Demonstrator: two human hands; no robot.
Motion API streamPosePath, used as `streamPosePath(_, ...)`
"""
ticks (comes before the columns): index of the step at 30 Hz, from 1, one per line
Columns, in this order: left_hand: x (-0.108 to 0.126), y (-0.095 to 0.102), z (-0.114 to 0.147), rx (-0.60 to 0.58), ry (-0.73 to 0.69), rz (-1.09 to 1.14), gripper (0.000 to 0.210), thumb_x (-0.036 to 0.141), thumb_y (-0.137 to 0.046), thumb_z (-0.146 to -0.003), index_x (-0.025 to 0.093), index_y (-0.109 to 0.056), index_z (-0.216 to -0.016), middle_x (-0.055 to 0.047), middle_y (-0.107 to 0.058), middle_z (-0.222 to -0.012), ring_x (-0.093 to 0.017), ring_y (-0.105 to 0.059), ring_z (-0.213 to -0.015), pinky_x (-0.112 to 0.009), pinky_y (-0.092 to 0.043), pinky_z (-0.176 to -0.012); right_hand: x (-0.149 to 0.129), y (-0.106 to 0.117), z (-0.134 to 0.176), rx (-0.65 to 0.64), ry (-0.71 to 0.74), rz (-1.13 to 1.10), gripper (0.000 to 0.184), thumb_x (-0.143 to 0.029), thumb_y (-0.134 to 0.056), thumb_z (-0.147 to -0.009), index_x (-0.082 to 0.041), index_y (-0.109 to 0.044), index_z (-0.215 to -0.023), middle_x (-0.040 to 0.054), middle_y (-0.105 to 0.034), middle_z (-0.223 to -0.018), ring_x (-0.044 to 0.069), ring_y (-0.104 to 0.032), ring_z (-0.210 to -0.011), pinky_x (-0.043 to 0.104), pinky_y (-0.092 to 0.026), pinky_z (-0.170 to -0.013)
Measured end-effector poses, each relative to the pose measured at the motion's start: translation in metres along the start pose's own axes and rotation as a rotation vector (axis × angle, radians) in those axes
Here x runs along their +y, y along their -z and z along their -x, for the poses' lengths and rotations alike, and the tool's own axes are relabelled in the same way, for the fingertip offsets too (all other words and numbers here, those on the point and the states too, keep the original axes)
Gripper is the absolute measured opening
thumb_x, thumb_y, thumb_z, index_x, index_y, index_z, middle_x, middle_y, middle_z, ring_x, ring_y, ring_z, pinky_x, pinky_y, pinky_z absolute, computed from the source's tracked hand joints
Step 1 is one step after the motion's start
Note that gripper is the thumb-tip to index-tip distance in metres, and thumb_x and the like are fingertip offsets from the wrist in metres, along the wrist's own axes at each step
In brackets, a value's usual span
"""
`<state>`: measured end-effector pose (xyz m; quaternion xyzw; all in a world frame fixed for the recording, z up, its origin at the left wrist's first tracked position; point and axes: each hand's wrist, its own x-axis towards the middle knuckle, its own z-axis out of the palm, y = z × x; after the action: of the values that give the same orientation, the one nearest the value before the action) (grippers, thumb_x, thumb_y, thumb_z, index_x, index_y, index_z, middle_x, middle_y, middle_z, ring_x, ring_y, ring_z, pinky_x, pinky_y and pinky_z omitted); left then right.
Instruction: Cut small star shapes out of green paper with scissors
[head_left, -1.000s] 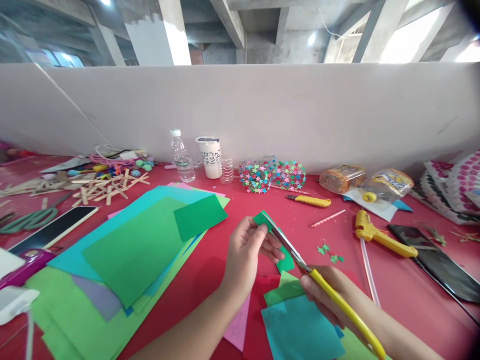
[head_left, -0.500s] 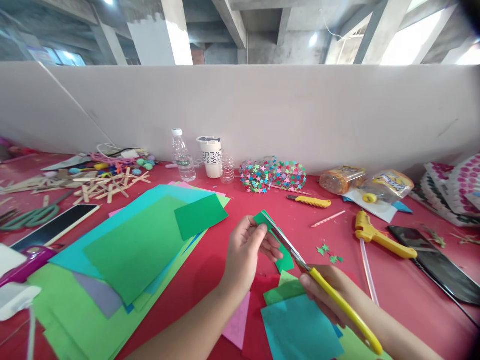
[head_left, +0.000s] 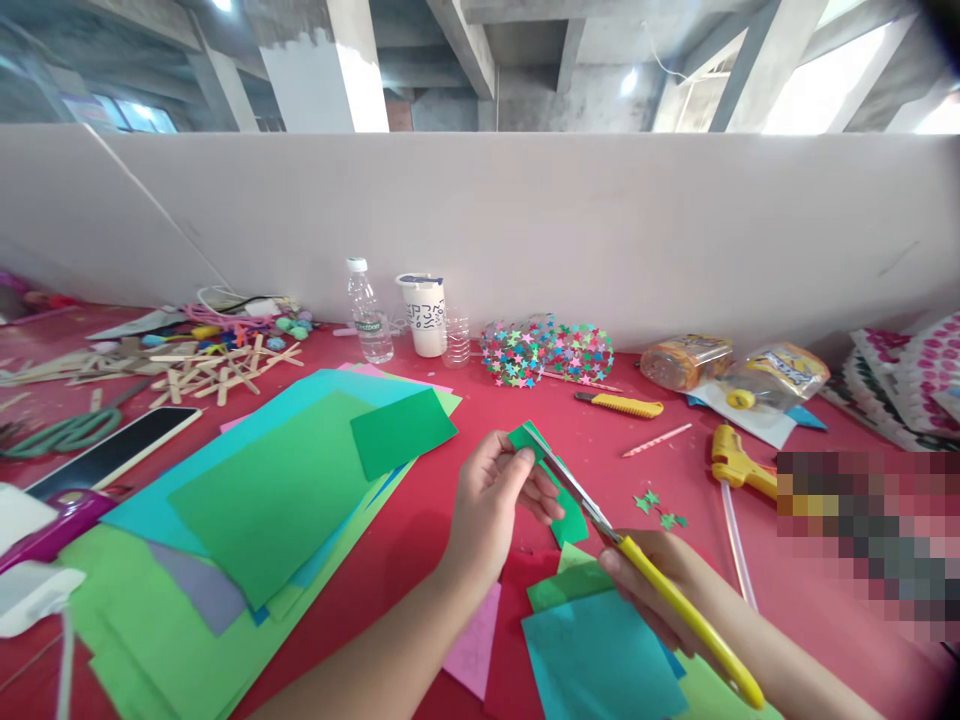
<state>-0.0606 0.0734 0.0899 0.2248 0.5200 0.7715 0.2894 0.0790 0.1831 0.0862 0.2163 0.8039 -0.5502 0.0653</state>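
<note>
Between the thumb and fingers of my left hand (head_left: 504, 478) is a small piece of green paper (head_left: 523, 436). My right hand (head_left: 651, 572) is closed round the yellow handle of a pair of scissors (head_left: 679, 605). The scissors' blades lie across the green piece, close to my left fingertips. Just below, another green scrap (head_left: 571, 522) shows behind my left fingers. Under my right hand is a stack of teal paper (head_left: 600, 650) with green sheets. To the right lie several small green paper stars (head_left: 667, 518).
Green and blue sheets (head_left: 285, 490) spread over the red table at left, near a phone (head_left: 120, 450) and craft sticks (head_left: 225, 370). Behind stand a water bottle (head_left: 367, 315), a cup (head_left: 424, 315) and star-filled containers (head_left: 517, 352). A yellow cutter (head_left: 622, 404) and glue gun (head_left: 731, 455) lie right.
Both hands, the scissors and the green paper stay almost exactly where they were. The phone area at the right is now covered by a pixelated patch.
</note>
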Motion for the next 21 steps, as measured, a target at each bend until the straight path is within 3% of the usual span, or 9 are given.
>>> streamPosePath(16,0.000,0.004,-0.003,-0.005,0.007,-0.034,0.021,0.037,-0.057,-0.079,0.018,-0.048,-0.074,0.000,-0.064,-0.056,-0.016,-0.062,-0.044,-0.025,-0.047,-0.043,0.002,0.000,-0.002,0.001,-0.009,-0.012,0.052,-0.067,-0.048,-0.078,-0.020,-0.037,-0.060,-0.0097,-0.034,-0.040,0.004,-0.030,-0.033,0.017,-0.022,-0.035)
streamPosePath(21,0.003,0.012,-0.011,0.088,-0.090,-0.147,0.017,0.033,-0.059,-0.078,0.018,-0.054,-0.075,0.003,-0.059,-0.052,-0.012,-0.060,-0.048,-0.021,-0.046,-0.049,0.004,0.001,0.000,-0.015,-0.008,0.008,0.054,-0.070,-0.040,-0.080,-0.020,-0.037,-0.061,-0.0100,-0.033,-0.040,0.004,-0.030,-0.034,0.016,-0.023,-0.036)
